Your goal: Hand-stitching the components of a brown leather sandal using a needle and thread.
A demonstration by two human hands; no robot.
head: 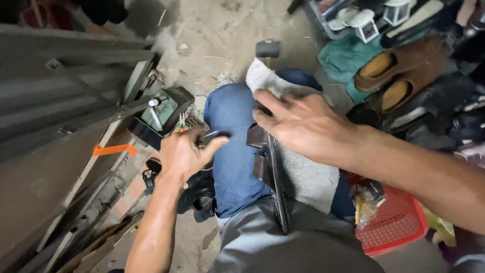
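Left hand (184, 154) closed around a small dark tool (214, 135), tip pointing right toward the shoe (270, 174). Shoe on the lap over a white cloth (308, 179) (long axis running toward the body). Right hand (303, 124) nearer, fingers spread, pressing its far end.

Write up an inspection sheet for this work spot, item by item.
Surface: white cloth spread over the person's blue-trousered knee.
Job's things: dark flat strap-like piece lying on the cloth; small dark tool.
Clutter: brown shoes, red basket, hammer, green box.
Grips: left hand holds the tool; right hand rests on the strap's top end.
Cables: nothing seen.
Surroundings: bare concrete floor, metal bars on the left.
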